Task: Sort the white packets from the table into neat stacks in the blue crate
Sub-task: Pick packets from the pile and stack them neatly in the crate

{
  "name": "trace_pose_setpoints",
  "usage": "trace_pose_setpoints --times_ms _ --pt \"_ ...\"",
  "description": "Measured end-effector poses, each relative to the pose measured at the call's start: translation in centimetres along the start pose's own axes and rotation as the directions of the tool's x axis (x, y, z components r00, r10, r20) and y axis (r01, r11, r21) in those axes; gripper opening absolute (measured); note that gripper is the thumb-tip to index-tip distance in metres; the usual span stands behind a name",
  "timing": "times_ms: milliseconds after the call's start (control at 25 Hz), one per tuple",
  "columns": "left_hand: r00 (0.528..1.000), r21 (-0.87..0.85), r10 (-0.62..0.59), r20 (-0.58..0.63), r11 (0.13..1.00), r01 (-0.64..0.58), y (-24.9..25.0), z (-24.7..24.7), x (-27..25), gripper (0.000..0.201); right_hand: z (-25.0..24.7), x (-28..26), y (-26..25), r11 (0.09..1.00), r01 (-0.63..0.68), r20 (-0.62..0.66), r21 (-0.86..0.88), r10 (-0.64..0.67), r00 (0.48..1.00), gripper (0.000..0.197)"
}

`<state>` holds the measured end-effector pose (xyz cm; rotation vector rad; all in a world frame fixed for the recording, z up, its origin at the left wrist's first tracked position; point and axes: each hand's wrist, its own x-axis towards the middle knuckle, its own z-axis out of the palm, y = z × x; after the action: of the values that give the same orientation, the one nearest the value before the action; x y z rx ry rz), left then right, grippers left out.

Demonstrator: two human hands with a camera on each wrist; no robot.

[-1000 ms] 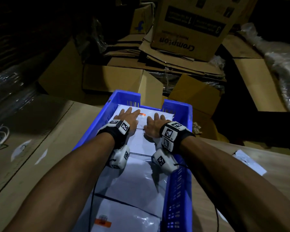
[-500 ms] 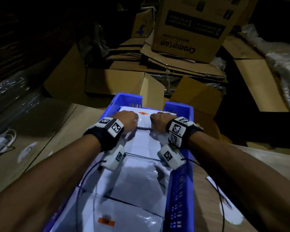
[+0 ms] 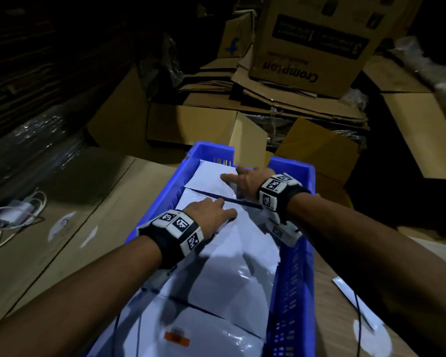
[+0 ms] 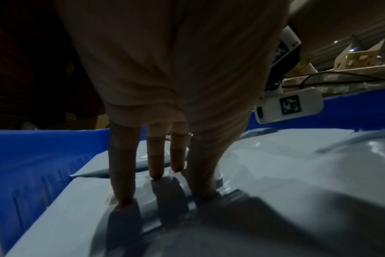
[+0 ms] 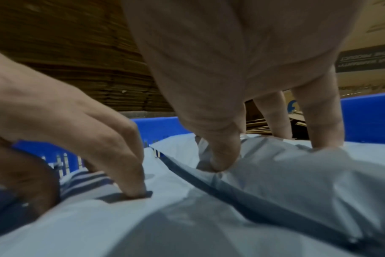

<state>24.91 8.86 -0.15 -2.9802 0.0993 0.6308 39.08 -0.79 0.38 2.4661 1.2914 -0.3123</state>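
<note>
Pressing white packets (image 3: pixel 218 256) flat in blue crate (image 3: pixel 292 274): left grip (image 3: pixel 211 215) and right grip (image 3: pixel 245 180), fingers extended, holding nothing.

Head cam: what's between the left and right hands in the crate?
Only packet surface: a dark seam line where the far white packet meets the middle packet. Left hand and right hand press either side, inside the blue crate.

The white packets (image 3: pixel 232 256) under my hands are thin plastic film, glossy and crinkled (it catches the light in streaks). My blue crate (image 3: pixel 291 292) is hard, smooth moulded plastic. The boxes (image 3: pixel 206 124) beyond are matt brown corrugated cardboard.
</note>
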Motion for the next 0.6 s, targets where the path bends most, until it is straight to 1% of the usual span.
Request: trace_pose_setpoints --times_ms 200,480,600 --pt "1.0 0.012 -0.014 -0.021 1.0 0.014 0.0 0.6 0.0 0.054 -0.8 0.0 -0.1 0.997 0.058 0.025 -0.042 -0.057 0.998 0.055" --pt "1.0 0.019 -0.013 0.016 1.0 0.012 0.0 0.7 0.5 0.053 0.1 1.6 -0.6 0.991 0.091 0.076 -0.101 -0.083 0.994 0.054" --pt "0.998 0.016 -0.014 0.055 1.0 0.013 0.0 0.6 0.6 0.057 0.5 2.3 -0.8 0.986 0.106 0.075 -0.132 -0.097 0.992 0.054"
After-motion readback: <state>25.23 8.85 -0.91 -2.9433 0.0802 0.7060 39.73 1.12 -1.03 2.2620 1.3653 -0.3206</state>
